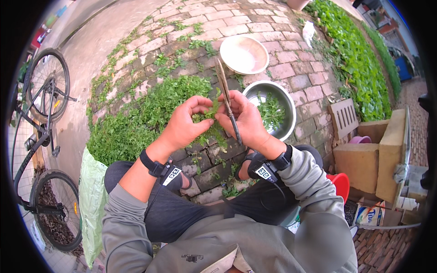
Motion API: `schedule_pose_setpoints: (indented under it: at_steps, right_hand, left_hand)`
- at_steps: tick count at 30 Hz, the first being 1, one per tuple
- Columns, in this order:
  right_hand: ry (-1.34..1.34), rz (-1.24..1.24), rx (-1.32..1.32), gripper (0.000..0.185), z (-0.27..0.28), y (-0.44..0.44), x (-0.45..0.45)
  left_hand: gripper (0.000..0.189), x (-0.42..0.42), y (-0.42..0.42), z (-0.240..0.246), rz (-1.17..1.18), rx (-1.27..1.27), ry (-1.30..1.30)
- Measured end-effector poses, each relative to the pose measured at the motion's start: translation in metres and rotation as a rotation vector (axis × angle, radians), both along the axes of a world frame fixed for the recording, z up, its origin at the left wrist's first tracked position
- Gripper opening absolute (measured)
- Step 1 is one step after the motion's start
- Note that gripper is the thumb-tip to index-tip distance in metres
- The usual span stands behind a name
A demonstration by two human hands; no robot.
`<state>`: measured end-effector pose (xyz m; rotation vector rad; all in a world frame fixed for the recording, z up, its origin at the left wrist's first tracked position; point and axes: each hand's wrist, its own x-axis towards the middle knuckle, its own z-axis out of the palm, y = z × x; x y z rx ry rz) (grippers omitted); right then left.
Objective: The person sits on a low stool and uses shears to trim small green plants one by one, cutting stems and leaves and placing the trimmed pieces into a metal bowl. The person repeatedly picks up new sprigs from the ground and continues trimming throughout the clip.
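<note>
A sprig of leafy greens [213,108] is pinched between the fingertips of my left hand [184,124]. My right hand [247,119] grips an old knife [223,82] with a rusty, narrow blade; the blade points away from me and the dark handle slants down across the palm. The right thumb and fingertips also meet the sprig. Loose picked greens [271,111] lie in a stainless steel basin [289,116] just beyond my right hand. A large heap of greens [150,114] spreads over the bricks beside and beyond my left hand.
A pale basin [244,54] stands beyond the steel one. A light green woven sack [90,204] and a bicycle [44,133] are at left. Tan blocks [356,163] and a red bucket [341,186] are at right. A white cat-like shape [308,32] is near the leafy bed [355,68].
</note>
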<state>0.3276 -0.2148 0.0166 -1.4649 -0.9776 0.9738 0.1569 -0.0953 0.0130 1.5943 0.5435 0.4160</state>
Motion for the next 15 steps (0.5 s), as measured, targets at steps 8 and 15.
schedule_pose_setpoints:
  at_steps: [8,15]
  right_hand:
    - [0.079,0.109,-0.04,0.039,0.026,-0.012,0.034]
    - [-0.096,0.022,0.121,0.051,0.01,0.0,0.022]
  left_hand:
    - [0.038,-0.003,0.014,-0.003,0.2,-0.322,-0.066]
    - [0.032,-0.005,0.014,-0.004,0.06,-0.4,-0.039]
